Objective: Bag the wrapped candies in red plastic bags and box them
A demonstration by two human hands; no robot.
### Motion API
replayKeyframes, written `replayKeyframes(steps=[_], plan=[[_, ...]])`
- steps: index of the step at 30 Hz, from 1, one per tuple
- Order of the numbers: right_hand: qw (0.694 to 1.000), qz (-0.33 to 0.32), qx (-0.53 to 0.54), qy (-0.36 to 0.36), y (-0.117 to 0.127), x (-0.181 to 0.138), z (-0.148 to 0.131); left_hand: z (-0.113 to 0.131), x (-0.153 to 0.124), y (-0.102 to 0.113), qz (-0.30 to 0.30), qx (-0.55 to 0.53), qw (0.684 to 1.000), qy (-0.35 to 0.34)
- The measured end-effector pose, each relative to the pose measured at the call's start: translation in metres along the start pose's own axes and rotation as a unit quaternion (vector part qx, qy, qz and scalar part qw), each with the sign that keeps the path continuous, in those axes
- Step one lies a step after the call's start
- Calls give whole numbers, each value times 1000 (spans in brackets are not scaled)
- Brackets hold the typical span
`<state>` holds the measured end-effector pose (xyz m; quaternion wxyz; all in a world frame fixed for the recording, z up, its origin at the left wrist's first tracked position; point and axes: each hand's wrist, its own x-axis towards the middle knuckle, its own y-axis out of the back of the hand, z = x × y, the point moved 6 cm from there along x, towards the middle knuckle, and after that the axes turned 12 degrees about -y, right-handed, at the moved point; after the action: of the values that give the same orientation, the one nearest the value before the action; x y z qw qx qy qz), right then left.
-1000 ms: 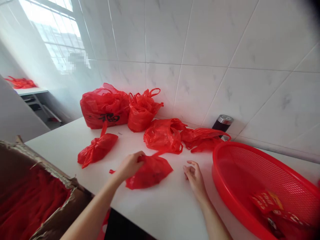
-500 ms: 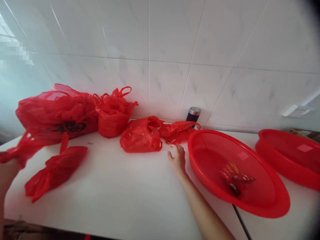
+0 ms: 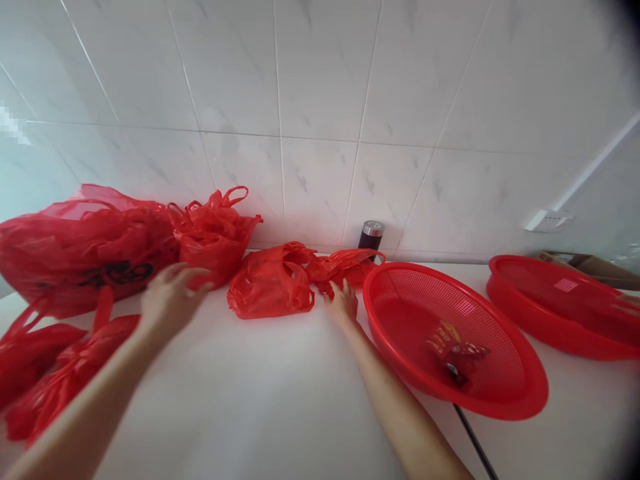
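My left hand (image 3: pixel 173 301) hovers over the white table, fingers apart and holding nothing, just in front of an upright red plastic bag (image 3: pixel 213 250). My right hand (image 3: pixel 343 304) is open, its fingertips at the front edge of a crumpled red plastic bag (image 3: pixel 345 265); whether they touch it I cannot tell. Between the hands lies a puffed red plastic bag (image 3: pixel 270 283). Beside my right forearm is a red perforated basket (image 3: pixel 415 320), with a few small wrapped packets (image 3: pixel 453 348) inside.
A large red bag with black print (image 3: pixel 90 247) stands at the back left. Tied red bags (image 3: pixel 75 363) lie at the front left. A dark bottle with a silver lid (image 3: pixel 371 237) stands by the tiled wall. Another red basket (image 3: pixel 550 320) and a cardboard box (image 3: pixel 590 267) are at the right.
My left hand has let go of a red bag at the left and moved right. My right hand has moved slightly toward the crumpled bag. The view has shifted.
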<state>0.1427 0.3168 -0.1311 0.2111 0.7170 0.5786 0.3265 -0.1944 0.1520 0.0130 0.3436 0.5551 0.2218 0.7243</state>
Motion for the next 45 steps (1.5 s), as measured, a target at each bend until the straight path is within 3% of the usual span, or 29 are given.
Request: replayKeyframes(steps=[5,8,10,12,14,16,18,20,22,24,26,29,30,32,35,37,39,41,43,45], plan=[[999,-14,41,11,15,0,-9,101,-49,-101,-70,-30,992,-99],[993,38,104,30,45,-9,-36,126,-71,-129,-83,-126,986,-70],[985,78,147,52,72,-30,-62,130,-74,-134,-79,-273,959,11],[973,74,194,100,96,-66,-89,134,-72,-129,-72,-409,906,85],[927,-62,294,224,112,-114,-117,144,-70,-119,-93,-534,828,145],[876,-213,323,288,119,-162,-131,157,-74,-109,-146,-636,729,204],[851,-326,299,282,120,-196,-127,167,-83,-101,-182,-705,631,266],[855,-380,262,235,118,-212,-111,167,-92,-97,-180,-719,602,297],[873,-372,255,185,121,-212,-86,156,-101,-97,-150,-712,614,305],[892,-319,292,130,132,-204,-57,133,-111,-99,-100,-691,638,325],[905,-225,355,64,150,-195,-25,104,-123,-101,-43,-666,649,367],[898,-67,434,-18,178,-191,16,66,-136,-101,21,-642,649,408],[893,-33,447,-32,184,-193,24,58,-138,-99,29,-630,662,405],[888,-16,457,-48,187,-199,27,51,-139,-92,13,-574,727,376],[892,-43,447,-51,174,-206,10,64,-134,-62,-8,-407,876,259],[897,-63,436,-43,163,-211,-9,90,-133,-34,12,-317,936,150],[899,-82,429,-31,155,-215,-32,122,-134,-13,11,-296,953,61],[895,-116,431,-6,149,-219,-57,153,-136,-6,-27,-327,944,17],[888,-150,433,35,149,-222,-80,174,-134,-7,-67,-371,926,10],[886,-133,437,77,156,-224,-93,184,-128,-13,-86,-402,911,37]])
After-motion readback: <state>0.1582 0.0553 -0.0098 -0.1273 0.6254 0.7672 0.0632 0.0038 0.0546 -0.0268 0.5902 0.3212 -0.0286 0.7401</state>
